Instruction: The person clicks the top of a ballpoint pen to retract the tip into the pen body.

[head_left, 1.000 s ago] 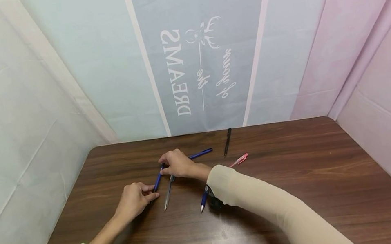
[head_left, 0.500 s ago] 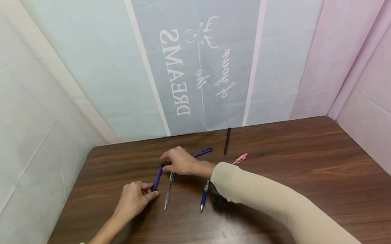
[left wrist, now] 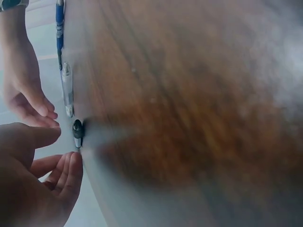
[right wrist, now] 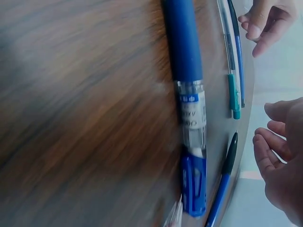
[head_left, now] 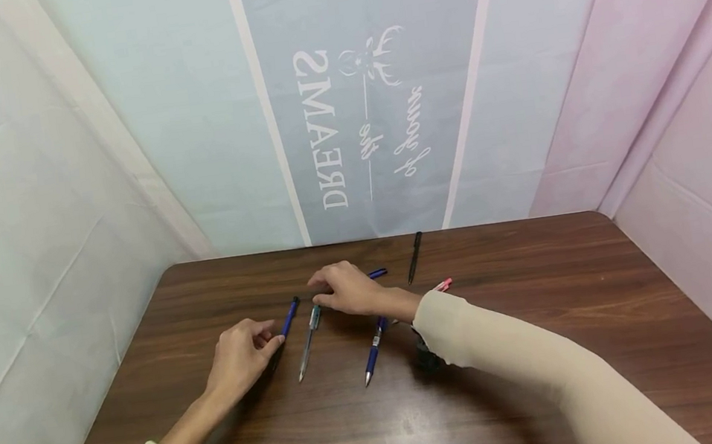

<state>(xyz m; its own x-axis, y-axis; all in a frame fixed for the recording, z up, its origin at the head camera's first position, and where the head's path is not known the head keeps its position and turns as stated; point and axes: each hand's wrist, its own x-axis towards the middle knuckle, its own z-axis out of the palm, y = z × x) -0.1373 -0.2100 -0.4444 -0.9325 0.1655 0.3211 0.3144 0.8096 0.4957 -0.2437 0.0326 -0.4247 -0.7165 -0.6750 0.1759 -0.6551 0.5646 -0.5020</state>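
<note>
On the table [head_left: 548,347], in the head view, the blue pen [head_left: 290,317] lies just beyond the left hand [head_left: 239,359], whose thumb overlaps its near end; whether they touch, I cannot tell. The right hand [head_left: 351,290] hangs over the clear pen's [head_left: 308,348] far end. A navy pen [head_left: 372,359] and a black pen [head_left: 415,259] lie farther right. The dark wood grain meets a pale cloth [head_left: 376,114] with sideways, mirrored lettering; lighter drapes flank it. The right hand partly covers a second blue pen [head_left: 378,273], and the sleeve [head_left: 500,338] hides much of a red pen [head_left: 444,285].

In the left wrist view, the left thumb and fingers stand apart, a dark pen end beyond the gap; the wood is blurred.

In the right wrist view, the right thumb and fingers are parted around nothing; the navy pen is cut off at the top.
</note>
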